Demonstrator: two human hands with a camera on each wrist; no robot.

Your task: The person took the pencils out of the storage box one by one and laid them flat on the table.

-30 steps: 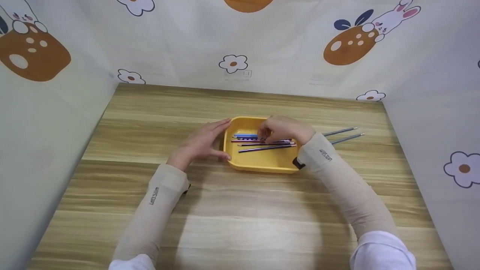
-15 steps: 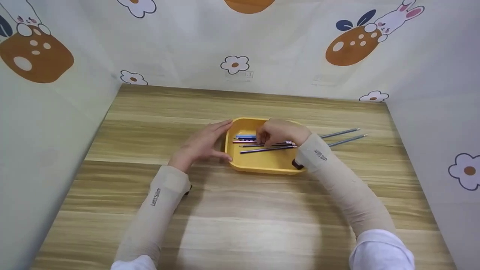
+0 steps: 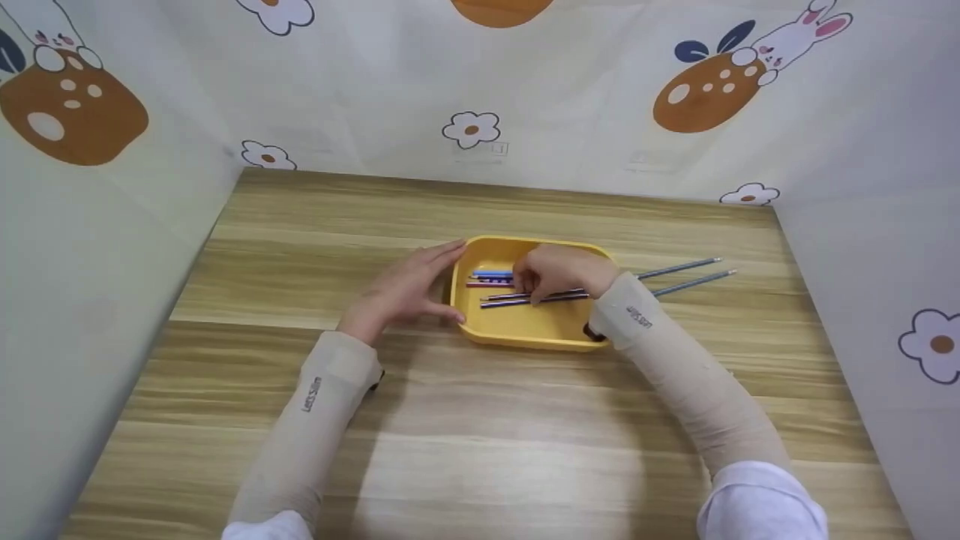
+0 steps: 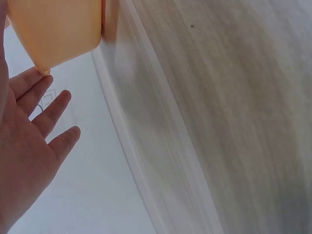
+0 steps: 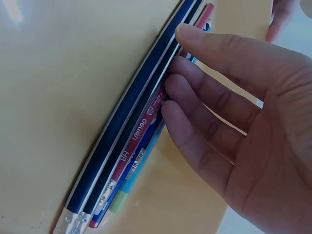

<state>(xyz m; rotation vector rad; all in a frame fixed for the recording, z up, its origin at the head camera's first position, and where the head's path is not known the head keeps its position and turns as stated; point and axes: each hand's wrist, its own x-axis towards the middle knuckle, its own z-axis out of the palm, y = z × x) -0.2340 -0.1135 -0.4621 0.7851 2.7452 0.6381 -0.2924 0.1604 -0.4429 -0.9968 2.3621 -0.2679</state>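
One yellow tray [image 3: 536,344] stands on the counter [image 3: 487,450], with dark, red and blue pencils [image 5: 144,126] side by side inside. Left hand [image 3: 409,289]: digits spread, touching the tray's left end; right hand [image 3: 559,271]: inside the tray, thumb and fingertips pinching a dark pencil [image 5: 131,123]. Two grey pencils [image 3: 697,283] lie right of the tray, partly hidden by the arm [image 3: 690,367].

Place: enclosed tabletop booth [image 3: 112,247]; home or workplace, cannot tell. Walls: pale creased sheeting [image 3: 375,82] on three sides, printed with rabbits [image 3: 789,46], orange fruit-like shapes [image 3: 705,101] and outlined flowers [image 3: 471,130]. Surface: wood-grain tabletop [image 3: 510,442], meeting the sheeting at its far edge.
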